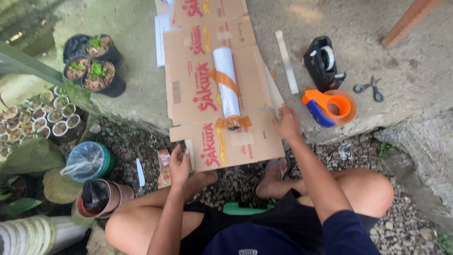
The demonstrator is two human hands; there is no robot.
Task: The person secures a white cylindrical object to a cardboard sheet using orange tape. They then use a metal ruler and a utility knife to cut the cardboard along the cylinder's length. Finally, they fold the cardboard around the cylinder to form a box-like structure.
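1. Two bare hands work at the near end of a flattened cardboard box (214,89) (brown, with red and yellow print), which runs from top centre of the frame down to just below the middle. Its long axis runs up and down the picture, the near flap hanging off the concrete ledge (302,19) over the gravel. I judge it light and fairly stiff along the panels but ready to fold at the creases, so it is best gripped at an edge near a crease, with both hands.

2. One white roll (225,80) of what looks like plastic or paper lies on the cardboard at the frame's centre, its long axis nearly parallel to the box's, the far end tipped slightly left. Orange tape bands cross it at the middle and at the near end. It probably would roll if freed, and dent if squeezed.

3. Left hand (179,165), lower centre-left, is closed on the near flap's left edge, fingers curled round it.

4. Right hand (287,123), just right of centre, presses on the cardboard's right edge, fingers bent; whether it pinches the edge I cannot tell.

5. Right of the box lie an orange tape dispenser (330,106), a black tape holder (323,61), and scissors (370,88) (all well clear of the hands).
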